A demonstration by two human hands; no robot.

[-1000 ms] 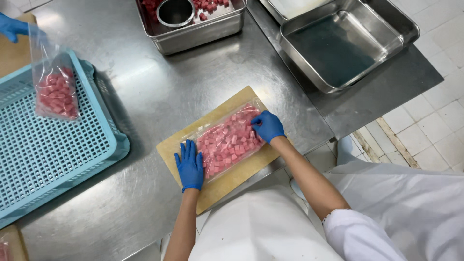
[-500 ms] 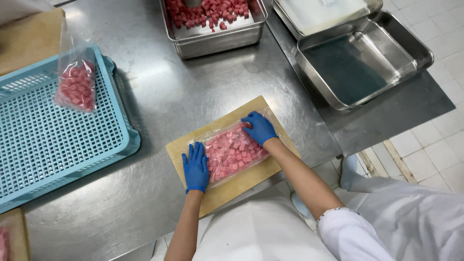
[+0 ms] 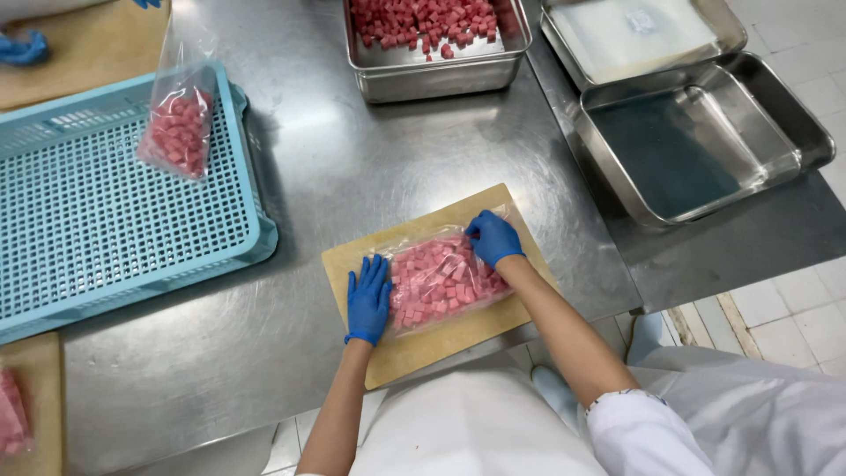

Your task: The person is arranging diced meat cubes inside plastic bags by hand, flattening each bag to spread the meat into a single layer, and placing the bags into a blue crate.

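On the tan board (image 3: pixel 423 344) | your left hand (image 3: pixel 368 300), fingers flat, presses clear bag of pink cubes (image 3: pixel 445 280) | your right hand (image 3: pixel 493 238) pinches its far corner | second bag (image 3: pixel 179 128) over blue crate (image 3: pixel 97 229).

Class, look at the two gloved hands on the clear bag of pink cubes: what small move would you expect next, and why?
Probably a light press and outward smoothing to level the cubes. The left hand lies flat at the near end of the clear bag and the right hand at its far end. The bag lies flat on the wooden board, and the cubes look nearly spread into one layer.
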